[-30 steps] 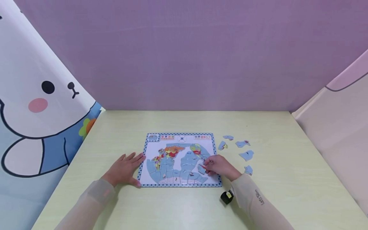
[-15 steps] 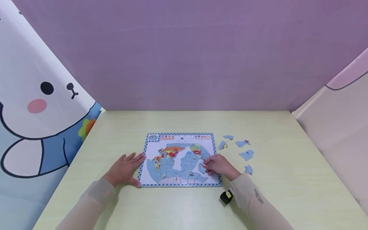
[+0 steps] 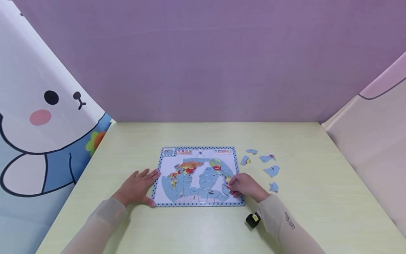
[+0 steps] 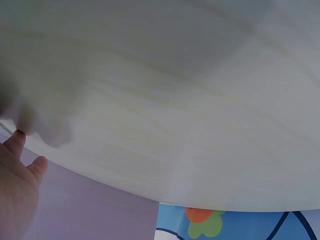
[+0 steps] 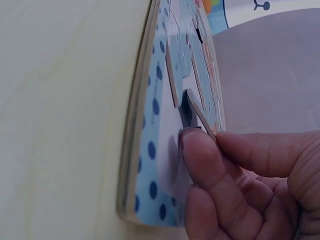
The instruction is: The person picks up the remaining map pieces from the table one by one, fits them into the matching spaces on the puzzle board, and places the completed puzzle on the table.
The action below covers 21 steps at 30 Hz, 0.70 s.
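A world-map jigsaw board [image 3: 196, 180] with a blue dotted border lies on the table, partly filled with pieces. My left hand [image 3: 137, 187] rests at the board's left edge, fingers spread; in the left wrist view only part of this hand [image 4: 17, 185] shows at the lower left. Over the lower right of the map, my right hand [image 3: 245, 185] pinches a blue puzzle piece [image 3: 225, 189] between thumb and fingers. Seen from the right wrist, that piece [image 5: 200, 112] is tilted close over the white backing, near fitted pieces, and the fingers hide part of it.
Several loose puzzle pieces [image 3: 271, 171] lie on the table [image 3: 317, 197] to the right of the board. A small black box [image 3: 252, 220] with a yellow patch is at my right wrist. A purple wall [image 3: 215, 70] stands behind the table.
My right hand has shifted slightly to the right with the puzzle piece, showing more of the coloured map near its fingertips. The left hand and the board stay in place.
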Each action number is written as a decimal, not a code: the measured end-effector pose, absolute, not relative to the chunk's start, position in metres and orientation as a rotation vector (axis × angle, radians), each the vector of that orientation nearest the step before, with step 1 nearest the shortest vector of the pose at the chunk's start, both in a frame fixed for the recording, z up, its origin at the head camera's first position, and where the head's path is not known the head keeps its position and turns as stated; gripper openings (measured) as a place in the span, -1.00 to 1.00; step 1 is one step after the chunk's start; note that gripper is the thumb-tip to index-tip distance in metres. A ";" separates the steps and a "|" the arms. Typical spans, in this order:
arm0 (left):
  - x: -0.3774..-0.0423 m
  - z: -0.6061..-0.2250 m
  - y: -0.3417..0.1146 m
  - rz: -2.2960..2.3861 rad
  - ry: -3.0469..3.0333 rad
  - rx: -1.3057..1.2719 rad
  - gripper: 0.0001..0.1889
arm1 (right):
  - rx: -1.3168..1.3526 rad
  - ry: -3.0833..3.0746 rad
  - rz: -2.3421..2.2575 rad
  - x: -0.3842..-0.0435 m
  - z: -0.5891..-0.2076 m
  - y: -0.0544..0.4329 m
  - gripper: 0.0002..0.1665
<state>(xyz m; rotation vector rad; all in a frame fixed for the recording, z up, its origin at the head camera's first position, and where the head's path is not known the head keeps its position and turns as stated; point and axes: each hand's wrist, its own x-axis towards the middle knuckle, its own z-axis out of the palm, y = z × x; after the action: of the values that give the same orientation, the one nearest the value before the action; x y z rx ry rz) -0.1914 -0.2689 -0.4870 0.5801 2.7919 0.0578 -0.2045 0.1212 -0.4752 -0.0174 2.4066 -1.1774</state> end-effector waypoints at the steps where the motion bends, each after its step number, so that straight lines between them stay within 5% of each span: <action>1: -0.191 -0.487 -0.269 0.058 2.791 0.577 0.19 | -0.020 2.408 -1.173 -0.204 -0.475 0.122 -0.96; 21: -0.193 -0.490 -0.271 0.045 2.793 0.592 0.20 | -0.011 2.437 -1.179 -0.204 -0.474 0.108 -0.88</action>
<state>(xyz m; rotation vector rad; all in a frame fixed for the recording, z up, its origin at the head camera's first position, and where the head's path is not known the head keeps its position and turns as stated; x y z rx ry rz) -0.1932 -0.2712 -0.4898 0.5918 2.7930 0.0447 -0.2042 0.1083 -0.4743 -0.0108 2.4371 -1.1795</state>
